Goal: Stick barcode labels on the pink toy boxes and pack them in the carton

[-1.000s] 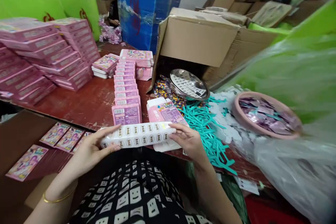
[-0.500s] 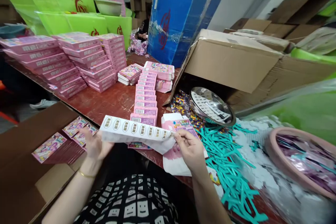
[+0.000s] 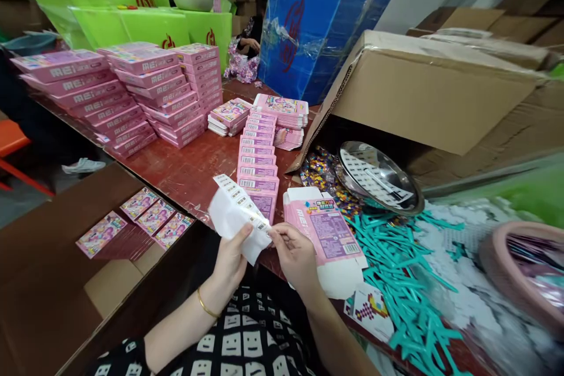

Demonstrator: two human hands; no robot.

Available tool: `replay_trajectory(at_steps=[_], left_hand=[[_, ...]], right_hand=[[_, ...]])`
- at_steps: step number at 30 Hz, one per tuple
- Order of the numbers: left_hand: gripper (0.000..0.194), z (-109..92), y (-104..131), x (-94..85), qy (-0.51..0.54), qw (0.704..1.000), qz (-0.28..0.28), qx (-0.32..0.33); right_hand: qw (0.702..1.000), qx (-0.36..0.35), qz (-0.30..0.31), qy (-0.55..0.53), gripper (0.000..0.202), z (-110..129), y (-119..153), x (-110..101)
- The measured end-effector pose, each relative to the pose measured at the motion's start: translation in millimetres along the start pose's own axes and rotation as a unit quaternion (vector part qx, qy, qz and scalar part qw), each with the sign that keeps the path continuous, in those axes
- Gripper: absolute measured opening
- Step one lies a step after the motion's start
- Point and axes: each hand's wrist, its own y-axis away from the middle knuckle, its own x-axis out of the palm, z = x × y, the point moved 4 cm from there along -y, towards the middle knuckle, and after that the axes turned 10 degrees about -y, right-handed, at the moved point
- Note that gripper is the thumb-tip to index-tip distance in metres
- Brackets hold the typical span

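A white strip of oval stickers (image 3: 238, 197) hangs bent over the table's front edge. My left hand (image 3: 231, 255) pinches its lower part between thumb and fingers. At the strip's right end, the fingertips of my right hand (image 3: 293, 252) are closed on its corner. Just right of my hands lies a flattened pink box (image 3: 324, 223) with white flaps. Behind the strip, a row of overlapping pink boxes (image 3: 258, 158) runs away across the red table (image 3: 185, 173).
Stacked pink boxes (image 3: 154, 79) stand left. Teal sticks (image 3: 392, 264), a metal bowl (image 3: 396, 179) and a pink basin (image 3: 497, 252) are right. An open carton (image 3: 39, 247) holds boxes at lower left. A blue bin (image 3: 308, 23) stands behind; a person's hand (image 3: 250, 44) shows beside it.
My left hand has moved right, from the strip's left end to near my right hand, and now grips the strip. The strip has turned and bent. The view has shifted slightly.
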Motion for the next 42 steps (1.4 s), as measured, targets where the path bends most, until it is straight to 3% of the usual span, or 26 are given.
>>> replay_trajectory(at_steps=[3, 6, 9, 13, 19, 24, 27, 31, 34, 36, 39, 42], left_hand=[[0.059, -5, -5, 0.2, 0.009, 0.999, -0.029, 0.020], [0.052, -17, -9, 0.0, 0.006, 0.997, -0.034, 0.064], [0.052, -26, -10, 0.1, 0.006, 0.993, -0.041, 0.107], [0.050, -28, -11, -1.5, -0.008, 0.988, -0.055, 0.147], [0.054, -26, -16, -6.6, -0.030, 0.980, -0.069, 0.184], [0.052, -27, -19, -6.3, -0.010, 0.983, -0.075, 0.170], [0.057, -29, -19, -5.3, -0.002, 0.982, -0.070, 0.173], [0.060, -28, -18, -6.6, 0.001, 0.984, -0.068, 0.163], [0.060, -29, -19, -11.2, -0.004, 0.983, -0.081, 0.165], [0.062, -31, -21, -15.3, -0.007, 0.979, -0.097, 0.178], [0.070, -36, -25, -20.9, -0.014, 0.973, -0.113, 0.201], [0.072, -40, -28, -25.5, -0.023, 0.972, -0.119, 0.200]], right_hand=[[1.000, 0.020, 0.021, -0.001, 0.022, -5, 2, 1], [0.996, 0.058, 0.013, -0.070, 0.014, -9, -1, 0], [0.988, 0.086, 0.017, -0.131, 0.019, -12, -7, 2], [0.985, 0.109, 0.042, -0.129, 0.020, -19, -14, 7], [0.999, -0.037, 0.017, 0.017, 0.008, -9, -17, 5], [0.984, -0.174, 0.024, 0.022, 0.014, 10, -17, 4], [0.987, -0.159, 0.001, -0.009, 0.021, 7, -21, 7], [0.992, -0.123, -0.021, -0.001, 0.051, -4, -21, 23], [0.989, -0.147, 0.002, -0.025, 0.045, -2, -21, 32], [0.989, -0.136, 0.001, -0.056, 0.042, 1, -33, 27], [0.993, -0.090, 0.012, -0.072, 0.045, 0, -73, 13], [0.991, -0.033, 0.122, -0.041, 0.049, -10, -118, 9]])
